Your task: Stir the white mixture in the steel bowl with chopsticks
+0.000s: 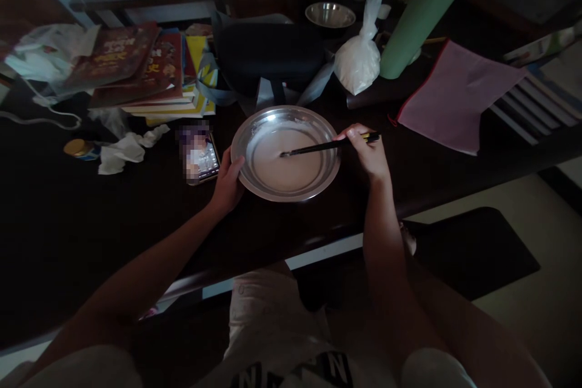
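Observation:
A wide steel bowl (286, 195) rests on the dark table in front of me, with a pale, milky liquid (291, 173) in its bottom. My left hand (230, 180) grips the bowl's left rim, thumb on top of the edge. At the right side my right hand (366, 148) is closed around dark chopsticks (318, 147) with gold-coloured ends. They lie nearly level over the bowl, and their tips touch the liquid near its middle.
Left of the bowl lies a lit phone (204, 157), near crumpled tissues (120, 154) and a small jar (82, 149). Behind stand stacked books (159, 66), a black case (270, 57), a knotted bag of white powder (358, 63), a second steel bowl (330, 15), a green post (422, 18) and a pink cloth (454, 97).

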Demonstrator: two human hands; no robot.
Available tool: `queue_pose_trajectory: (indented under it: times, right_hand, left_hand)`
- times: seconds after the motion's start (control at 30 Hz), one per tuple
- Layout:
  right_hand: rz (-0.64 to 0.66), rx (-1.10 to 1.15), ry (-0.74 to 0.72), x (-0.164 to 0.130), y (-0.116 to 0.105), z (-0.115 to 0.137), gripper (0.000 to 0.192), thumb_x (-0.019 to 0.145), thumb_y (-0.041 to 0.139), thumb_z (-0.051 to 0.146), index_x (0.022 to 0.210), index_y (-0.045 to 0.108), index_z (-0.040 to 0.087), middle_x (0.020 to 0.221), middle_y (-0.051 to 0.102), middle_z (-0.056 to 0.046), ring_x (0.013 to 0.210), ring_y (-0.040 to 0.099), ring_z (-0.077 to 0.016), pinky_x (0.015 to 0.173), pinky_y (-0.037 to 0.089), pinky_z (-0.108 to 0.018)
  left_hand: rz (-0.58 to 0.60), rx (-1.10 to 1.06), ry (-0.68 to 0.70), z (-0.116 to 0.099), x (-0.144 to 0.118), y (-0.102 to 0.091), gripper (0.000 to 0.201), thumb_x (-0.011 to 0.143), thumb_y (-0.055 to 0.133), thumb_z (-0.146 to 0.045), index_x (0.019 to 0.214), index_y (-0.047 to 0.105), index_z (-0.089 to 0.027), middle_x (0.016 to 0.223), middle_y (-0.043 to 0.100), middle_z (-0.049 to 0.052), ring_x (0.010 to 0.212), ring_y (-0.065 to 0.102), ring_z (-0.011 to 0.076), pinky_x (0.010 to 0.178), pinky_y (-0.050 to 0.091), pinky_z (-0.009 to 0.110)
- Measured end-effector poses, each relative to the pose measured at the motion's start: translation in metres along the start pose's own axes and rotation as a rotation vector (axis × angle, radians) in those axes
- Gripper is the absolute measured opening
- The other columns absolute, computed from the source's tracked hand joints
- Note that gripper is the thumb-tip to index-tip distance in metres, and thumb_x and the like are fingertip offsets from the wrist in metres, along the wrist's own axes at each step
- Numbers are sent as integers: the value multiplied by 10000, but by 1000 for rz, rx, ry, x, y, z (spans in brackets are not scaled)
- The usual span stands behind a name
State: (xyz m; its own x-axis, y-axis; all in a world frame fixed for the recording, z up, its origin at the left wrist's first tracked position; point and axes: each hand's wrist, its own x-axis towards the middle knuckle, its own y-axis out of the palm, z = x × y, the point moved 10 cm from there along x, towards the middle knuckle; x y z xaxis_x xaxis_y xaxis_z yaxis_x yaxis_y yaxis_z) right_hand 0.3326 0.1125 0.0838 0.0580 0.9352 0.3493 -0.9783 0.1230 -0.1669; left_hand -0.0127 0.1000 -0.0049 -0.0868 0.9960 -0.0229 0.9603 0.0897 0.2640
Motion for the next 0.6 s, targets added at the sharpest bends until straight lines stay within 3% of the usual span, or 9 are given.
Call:
queue_pose_trajectory:
  times: [0.13, 0.27, 0.43, 0.6]
  right_hand:
    - [-75, 13, 8, 0, -8, -2, 533, 919, 653, 749, 693, 735, 273, 664, 729, 14, 721, 729, -177, 764, 600, -356]
    - [22, 22, -19, 1, 2, 1, 532, 866, 706, 768, 693, 742, 266, 666, 730, 17, 740, 736, -175, 755, 592, -343]
    - [-93, -3, 6, 1, -10, -2, 562, 907, 643, 775, 699, 737, 261, 659, 728, 11, 708, 727, -173, 709, 587, -336]
    - [16, 32, -21, 2, 2, 0, 504, 875, 721, 735, 690, 739, 266, 674, 732, 15, 741, 741, -178, 772, 602, -349]
  left_hand:
    - [2, 3, -2, 0, 0, 0, 599, 752, 884, -580, 1235, 672, -296, 1102, 766, 43, 1130, 732, 303, 947, 618, 403]
    - [3, -2, 0, 0, 1, 0, 617, 729, 896, -606, 1217, 678, -298, 1117, 767, 36, 1092, 738, 282, 928, 616, 380]
    - [-8, -5, -4, 2, 2, -2, 605, 704, 916, -597, 1163, 686, -277, 1099, 766, 36, 1064, 740, 280, 914, 616, 381]
    - [-10, -23, -1, 3, 2, -3, 528, 747, 895, -561, 1147, 690, -283, 1099, 769, 42, 1096, 744, 298, 912, 629, 397]
